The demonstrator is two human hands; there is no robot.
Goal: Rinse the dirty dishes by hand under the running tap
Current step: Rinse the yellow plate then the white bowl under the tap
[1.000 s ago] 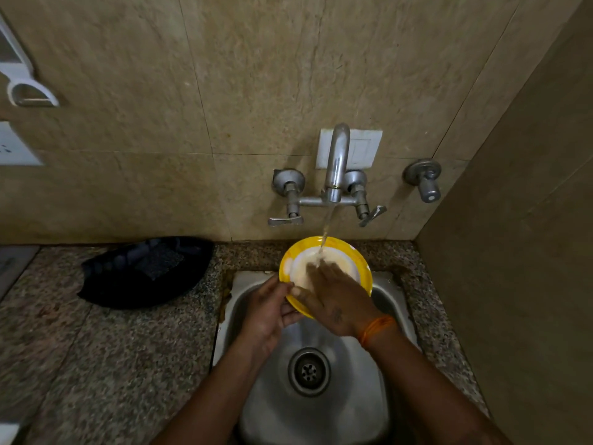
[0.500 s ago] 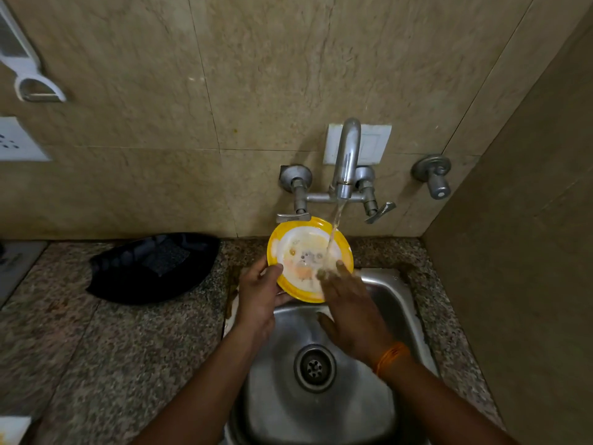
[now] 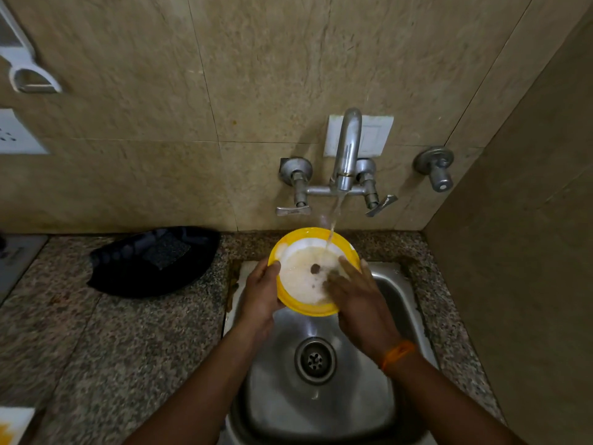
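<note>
Left hand (image 3: pixel 260 293) gripping the wet plate (image 3: pixel 298 277) by its rim, right hand (image 3: pixel 354 292) flat rubbing inside; under the tap (image 3: pixel 345 155) it could slip into the sink (image 3: pixel 390 293).

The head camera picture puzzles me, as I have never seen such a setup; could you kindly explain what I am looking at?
There is no machine here: a person wears a camera on the head, so you look down at their own two arms over a steel sink. The left hand grips the rim of a yellow plate, holding it under the water running from the wall tap. The right hand lies on the plate's wet inside, fingers fairly straight, apparently rubbing it; cloudy water and a dark bit of food sit there. On the stone counter to the left lies a black tray. An orange thread circles the right wrist.
</note>
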